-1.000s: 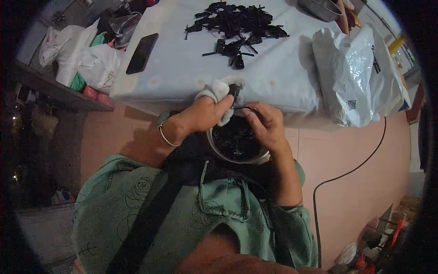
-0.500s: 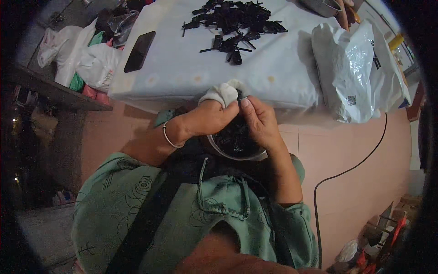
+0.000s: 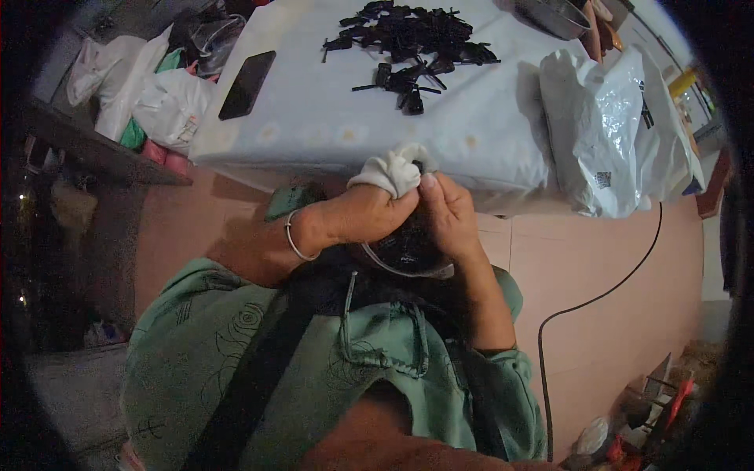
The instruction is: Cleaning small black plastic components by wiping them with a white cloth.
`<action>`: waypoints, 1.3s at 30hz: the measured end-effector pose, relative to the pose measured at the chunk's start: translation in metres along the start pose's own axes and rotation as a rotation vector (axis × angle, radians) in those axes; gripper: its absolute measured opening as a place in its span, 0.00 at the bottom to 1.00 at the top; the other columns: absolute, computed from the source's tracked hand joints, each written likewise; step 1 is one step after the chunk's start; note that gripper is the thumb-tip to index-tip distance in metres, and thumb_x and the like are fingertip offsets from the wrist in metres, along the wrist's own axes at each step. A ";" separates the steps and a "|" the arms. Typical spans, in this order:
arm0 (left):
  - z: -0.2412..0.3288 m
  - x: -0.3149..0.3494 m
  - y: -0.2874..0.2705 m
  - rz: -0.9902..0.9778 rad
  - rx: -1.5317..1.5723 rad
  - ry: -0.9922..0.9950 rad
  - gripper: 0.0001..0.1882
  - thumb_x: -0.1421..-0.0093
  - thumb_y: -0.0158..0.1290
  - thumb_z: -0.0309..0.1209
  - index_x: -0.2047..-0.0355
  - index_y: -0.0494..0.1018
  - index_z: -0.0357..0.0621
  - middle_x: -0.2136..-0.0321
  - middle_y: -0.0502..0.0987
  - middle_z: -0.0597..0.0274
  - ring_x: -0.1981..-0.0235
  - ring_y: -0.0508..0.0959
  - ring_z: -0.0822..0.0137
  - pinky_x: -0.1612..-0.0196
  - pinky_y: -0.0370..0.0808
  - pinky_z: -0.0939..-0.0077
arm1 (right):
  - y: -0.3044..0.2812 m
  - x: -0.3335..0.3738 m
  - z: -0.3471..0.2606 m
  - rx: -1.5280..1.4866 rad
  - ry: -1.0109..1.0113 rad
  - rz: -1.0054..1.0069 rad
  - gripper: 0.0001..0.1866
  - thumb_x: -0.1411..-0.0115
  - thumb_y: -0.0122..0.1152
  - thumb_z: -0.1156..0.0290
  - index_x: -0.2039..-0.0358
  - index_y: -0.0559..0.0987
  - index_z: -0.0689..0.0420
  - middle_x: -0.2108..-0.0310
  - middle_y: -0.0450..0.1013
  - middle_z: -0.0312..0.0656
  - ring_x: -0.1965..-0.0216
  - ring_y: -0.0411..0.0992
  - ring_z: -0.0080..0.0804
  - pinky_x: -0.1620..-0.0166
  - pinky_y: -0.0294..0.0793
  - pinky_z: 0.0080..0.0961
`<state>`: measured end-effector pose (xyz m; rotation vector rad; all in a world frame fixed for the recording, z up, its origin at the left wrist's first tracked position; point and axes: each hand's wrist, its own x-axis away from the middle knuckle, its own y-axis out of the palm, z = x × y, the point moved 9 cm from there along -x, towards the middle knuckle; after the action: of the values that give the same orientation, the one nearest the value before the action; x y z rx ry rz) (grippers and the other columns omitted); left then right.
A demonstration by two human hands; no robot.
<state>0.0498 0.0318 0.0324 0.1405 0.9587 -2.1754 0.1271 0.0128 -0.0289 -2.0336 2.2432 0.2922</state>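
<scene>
My left hand [image 3: 365, 213] is closed on a bunched white cloth [image 3: 386, 174], just off the near edge of the table. Against it my right hand [image 3: 454, 216] pinches, thumb and fingers together. A small black part [image 3: 422, 166] shows between the cloth and the right fingertips; most of it is hidden. Below both hands, at my lap, is a round bowl [image 3: 394, 271] with dark pieces inside, partly covered by my hands. On the table ahead lies a pile of small black plastic parts [image 3: 416, 35] with thin stems, several lying loose at its near side.
The table wears a pale cloth [image 3: 306, 102]. A dark phone [image 3: 247, 85] lies at its left. A white plastic bag [image 3: 589, 133] stands at the right, below a metal bowl [image 3: 559, 17] and another person's hand [image 3: 605, 35]. Stuffed bags [image 3: 169, 110] fill the left shelf. A black cable [image 3: 585, 298] crosses the floor.
Both hands have shifted slightly right and toward me, still together. More of the white cloth shows above the left hand. The view has moved a little.
</scene>
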 end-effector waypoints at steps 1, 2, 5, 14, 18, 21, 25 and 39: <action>-0.001 0.000 0.000 0.002 -0.001 -0.002 0.08 0.48 0.42 0.27 0.69 0.66 0.38 0.64 0.68 0.47 0.68 0.70 0.48 0.68 0.67 0.60 | -0.002 0.001 0.000 0.075 -0.011 -0.003 0.14 0.40 0.44 0.67 0.78 0.66 0.62 0.85 0.59 0.35 0.79 0.56 0.18 0.75 0.61 0.20; 0.005 -0.001 0.000 0.010 -0.077 0.096 0.08 0.48 0.42 0.27 0.69 0.66 0.38 0.65 0.68 0.47 0.68 0.70 0.49 0.68 0.67 0.61 | -0.002 0.001 0.000 0.148 -0.022 -0.005 0.14 0.39 0.44 0.67 0.78 0.66 0.62 0.85 0.58 0.35 0.79 0.55 0.18 0.75 0.61 0.20; 0.013 -0.005 0.003 -0.030 -0.202 0.202 0.07 0.48 0.42 0.28 0.69 0.65 0.38 0.67 0.67 0.47 0.68 0.70 0.49 0.68 0.67 0.61 | 0.001 0.001 -0.002 0.105 -0.136 0.056 0.14 0.39 0.44 0.67 0.78 0.66 0.62 0.85 0.58 0.38 0.80 0.55 0.20 0.75 0.61 0.21; 0.015 -0.003 0.003 -0.107 -0.317 0.149 0.10 0.46 0.42 0.30 0.66 0.65 0.37 0.72 0.67 0.47 0.70 0.70 0.49 0.67 0.67 0.61 | -0.004 -0.003 -0.001 0.183 -0.027 -0.002 0.16 0.39 0.44 0.65 0.78 0.67 0.63 0.85 0.59 0.37 0.79 0.55 0.19 0.74 0.61 0.20; -0.007 -0.022 -0.010 -0.322 -0.153 -0.052 0.14 0.52 0.48 0.28 0.64 0.66 0.38 0.64 0.68 0.44 0.63 0.70 0.50 0.63 0.68 0.64 | -0.036 -0.003 0.003 0.125 0.087 0.121 0.17 0.39 0.44 0.63 0.82 0.65 0.58 0.82 0.57 0.24 0.78 0.51 0.11 0.76 0.52 0.12; -0.006 -0.054 -0.019 -0.205 -0.633 0.389 0.16 0.53 0.47 0.28 0.62 0.68 0.39 0.64 0.70 0.47 0.64 0.72 0.51 0.62 0.69 0.65 | -0.037 -0.005 0.007 0.228 0.027 0.130 0.17 0.39 0.44 0.62 0.82 0.65 0.58 0.82 0.56 0.25 0.78 0.51 0.13 0.75 0.53 0.12; -0.048 -0.095 -0.001 -0.343 -0.711 0.195 0.15 0.53 0.44 0.27 0.63 0.69 0.41 0.63 0.71 0.49 0.64 0.72 0.50 0.60 0.70 0.67 | -0.026 -0.007 0.000 0.283 -0.002 0.062 0.17 0.39 0.45 0.63 0.81 0.64 0.59 0.82 0.56 0.26 0.77 0.52 0.15 0.74 0.55 0.14; -0.074 -0.115 -0.077 0.313 0.305 -0.102 0.11 0.47 0.49 0.26 0.62 0.67 0.39 0.72 0.72 0.65 0.80 0.69 0.76 0.77 0.68 0.82 | -0.033 -0.010 -0.007 0.363 -0.065 0.169 0.15 0.41 0.48 0.67 0.81 0.64 0.61 0.85 0.56 0.30 0.79 0.53 0.15 0.76 0.56 0.15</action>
<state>0.0672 0.1836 0.0682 0.3003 0.5043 -2.0009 0.1616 0.0177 -0.0223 -1.6352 2.2355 -0.0371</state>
